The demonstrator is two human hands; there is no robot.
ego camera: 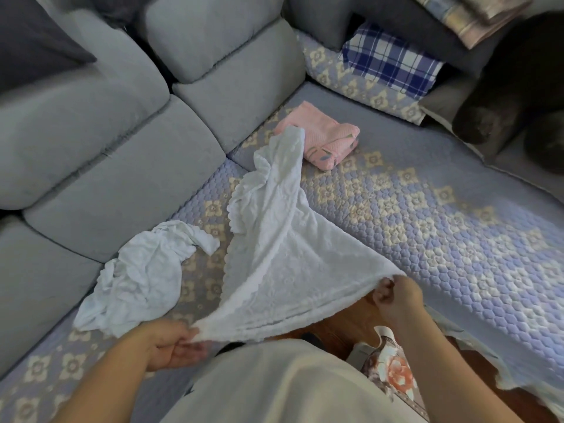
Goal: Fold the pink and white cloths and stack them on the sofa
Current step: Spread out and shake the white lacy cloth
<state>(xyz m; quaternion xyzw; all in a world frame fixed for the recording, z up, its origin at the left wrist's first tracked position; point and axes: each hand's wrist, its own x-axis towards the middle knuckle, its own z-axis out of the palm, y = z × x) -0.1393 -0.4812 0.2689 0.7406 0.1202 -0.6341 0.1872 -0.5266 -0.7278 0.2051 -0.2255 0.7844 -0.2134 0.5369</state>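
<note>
Two hands, left hand [171, 346] and right hand [396, 297], fingers pinched on near corners of white cloth [283, 248] spread over sofa [427, 209]; pink cloth [326, 138] already folded. Next: probably fold forward, corners matched.

A quilted seat cover [427, 215] in lilac with cream flower motifs lies over the seat, running from the near left corner to the far right. Grey back cushions [100, 141] stand in a row along its left edge, with a dark grey cushion [33, 41] leaning in the far left corner. At the far right corner a blue and white plaid cloth [387, 59] lies folded beside a stack of striped fabrics [476, 16], a dark furry shape [512, 96] sits at the right edge, and wooden floor [351, 322] shows below the near edge of the seat.
</note>
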